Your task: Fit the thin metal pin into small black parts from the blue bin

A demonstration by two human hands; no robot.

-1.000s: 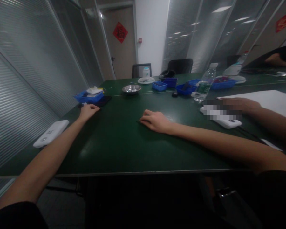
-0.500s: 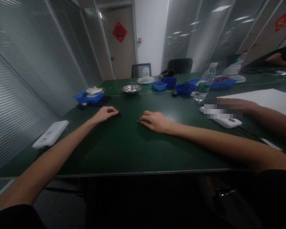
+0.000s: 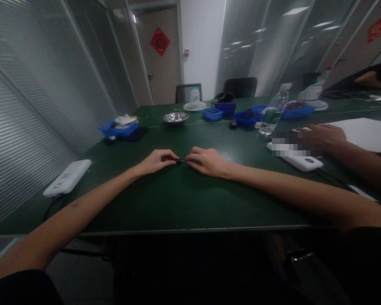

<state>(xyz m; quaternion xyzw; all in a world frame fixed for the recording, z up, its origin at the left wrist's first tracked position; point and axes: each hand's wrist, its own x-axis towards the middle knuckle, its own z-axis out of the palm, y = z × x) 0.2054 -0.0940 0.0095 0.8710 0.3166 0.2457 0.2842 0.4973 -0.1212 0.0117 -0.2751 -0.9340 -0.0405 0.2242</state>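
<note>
Over the middle of the dark green table (image 3: 139,212), my left hand (image 3: 158,162) pinches a small black piece (image 3: 178,161) between thumb and fingertips. My right hand (image 3: 206,161) faces it from the right, its fingers closed around a thin pale rod (image 3: 183,161) whose tip sticks out to the left. The rod's tip and the black piece are very close together; whether they touch I cannot tell. Most of the rod is hidden inside my right hand, and both pieces are too small to name.
A steel bowl (image 3: 175,118) stands beyond my hands. A blue tray with tissues (image 3: 118,128) and a white power bank (image 3: 67,177) are at left. At right are a water bottle (image 3: 273,111), another white power bank (image 3: 294,156) and another person's hand (image 3: 333,134).
My left hand has moved right with the black piece, up to the rod in my right hand. My right hand has stayed in place. The other person's hand has shifted slightly.
</note>
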